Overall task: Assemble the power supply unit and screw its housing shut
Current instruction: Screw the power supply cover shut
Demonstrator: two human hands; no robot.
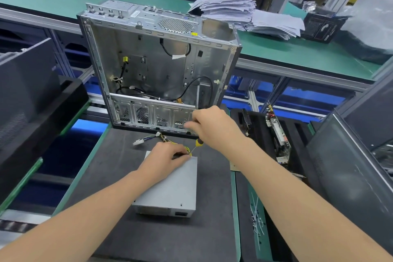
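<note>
A dark mat [119, 176] is covering the near work surface, and its near edge is running out of the frame. An open computer case [161, 66] is standing at the mat's far end, leaning back, with its empty interior and loose black cables facing the camera. The power supply unit [174, 187] is lying flat on the mat in front of the case, apart from it, a plain grey box whose near face is only partly showing.

The left hand [163, 159] is resting on the unit's far top edge and covering that corner. Its fingers are curling down where the yellow wires leave the box; whether they are pinching the wires, a screw or the tool's tip is hidden. The right hand [212, 125] is hovering above and beyond, in front of the case's lower right corner, with its fingers closing round a screwdriver [199, 142]. Most of the handle is disappearing inside the fist, so only its yellow-and-black lower end and thin shaft are showing, slanting down to the left fingertips.

A cable bundle [165, 138] is trailing from the unit toward the case, ending in a white connector [137, 141] lying on the mat.
</note>
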